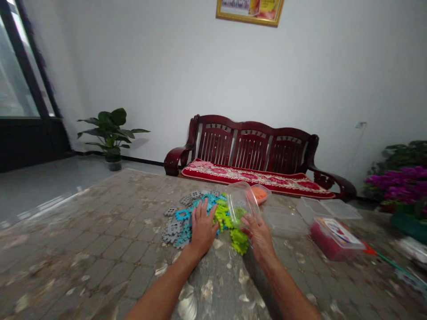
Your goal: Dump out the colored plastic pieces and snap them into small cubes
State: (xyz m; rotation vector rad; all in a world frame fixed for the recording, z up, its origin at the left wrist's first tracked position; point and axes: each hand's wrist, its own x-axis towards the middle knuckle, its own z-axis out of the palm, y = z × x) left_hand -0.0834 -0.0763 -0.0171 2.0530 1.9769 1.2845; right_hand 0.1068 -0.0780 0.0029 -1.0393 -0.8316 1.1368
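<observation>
A heap of flat plastic puzzle pieces (187, 218) in grey, blue and lime green lies on the table (83, 240). My left hand (202, 226) rests flat on the blue and grey pieces, fingers stretched out. My right hand (258, 233) grips a clear plastic container (240, 202), tilted on its side over the green pieces (237, 239), with a few green pieces inside it.
A clear tub of orange pieces (260, 194) stands behind the tilted container. Empty clear tubs (328, 209) and a lidded tub of red pieces (333, 238) sit to the right. A wooden bench (253, 155), a potted plant (111, 133) and purple flowers (400, 182) line the wall.
</observation>
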